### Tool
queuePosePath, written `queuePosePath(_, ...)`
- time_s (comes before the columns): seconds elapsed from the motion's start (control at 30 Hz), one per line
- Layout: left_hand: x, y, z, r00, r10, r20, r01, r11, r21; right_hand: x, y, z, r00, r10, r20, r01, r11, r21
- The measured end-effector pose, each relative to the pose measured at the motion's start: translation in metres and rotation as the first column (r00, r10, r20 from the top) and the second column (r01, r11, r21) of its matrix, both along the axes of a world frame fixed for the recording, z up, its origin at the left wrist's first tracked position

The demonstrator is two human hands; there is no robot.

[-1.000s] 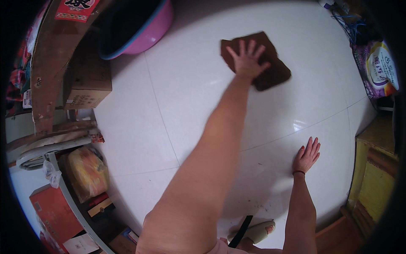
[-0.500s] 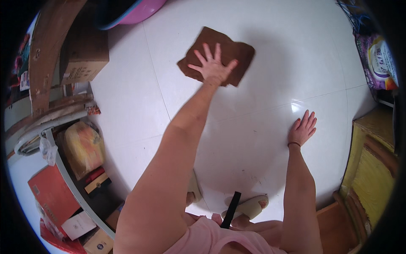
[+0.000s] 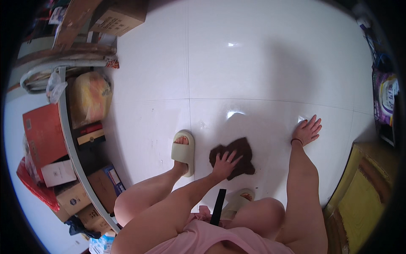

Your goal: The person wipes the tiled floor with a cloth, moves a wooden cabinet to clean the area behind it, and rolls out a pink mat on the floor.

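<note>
A brown cloth [image 3: 246, 163] lies crumpled on the white tiled floor [image 3: 253, 80], in front of the person. The left hand [image 3: 226, 167] rests on the cloth's near part, palm down, fingers spread apart. To the right of the cloth and a little farther out, the right hand [image 3: 308, 131] is set on the bare floor with its fingers fanned (a thin dark band circles that wrist). One slipper [image 3: 183, 152], with a foot in it, stands just left of the cloth; the other slipper [image 3: 231, 206], also worn, is on its near side.

Well left of the cloth runs a grey-edged shelf [image 3: 71, 146]. It bears a red box [image 3: 45, 135], a white box [image 3: 59, 173] and brown cartons; their insides are hidden. On the shelf's side toward the cloth, a clear plastic bag [image 3: 91, 99] holds something yellow and reddish. Far beyond the cloth, to the left, sits a cardboard box [image 3: 120, 22], its contents out of sight. Well right of the cloth is a purple packet [image 3: 384, 99].
</note>
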State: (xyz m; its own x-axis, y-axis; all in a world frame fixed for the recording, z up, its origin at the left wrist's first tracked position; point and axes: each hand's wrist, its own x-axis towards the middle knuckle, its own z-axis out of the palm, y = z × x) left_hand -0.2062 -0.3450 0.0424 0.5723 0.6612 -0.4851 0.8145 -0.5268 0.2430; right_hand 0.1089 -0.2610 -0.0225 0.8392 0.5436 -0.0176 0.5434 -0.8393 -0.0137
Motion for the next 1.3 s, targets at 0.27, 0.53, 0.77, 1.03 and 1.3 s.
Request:
queuePosePath(0.27, -0.015, 0.023, 0.019, 0.856, 0.396, 0.332, -0.459, 0.877, 0.138, 0.006, 0.000, -0.016, 0.997, 0.022, 0.077, -0.025, 0.999, 0.033)
queuePosePath(0.53, -0.210, 0.094, 0.017, 0.322, 0.802, 0.503, -0.853, 0.014, 0.522, 0.025, -0.009, -0.051, 0.974, 0.058, 0.219, -0.071, 0.996, 0.052)
queuePosePath(0.77, -0.401, 0.084, 0.003, -0.086, 0.855, 0.511, -0.747, -0.395, 0.535, 0.051, 0.003, -0.039, 1.000, -0.006, 0.024, 0.007, 0.998, -0.059)
queuePosePath(1.03, -0.460, 0.099, -0.057, -0.425, 0.897, 0.120, -0.874, -0.441, 0.204, -0.026, 0.052, -0.027, 0.997, 0.055, 0.059, -0.056, 0.998, 0.003)
queuePosePath(1.3, -0.316, 0.251, -0.048, 0.340, 0.913, 0.224, -0.910, 0.259, 0.325, -0.037, 0.052, -0.032, 0.985, 0.102, 0.138, -0.099, 0.995, -0.027)
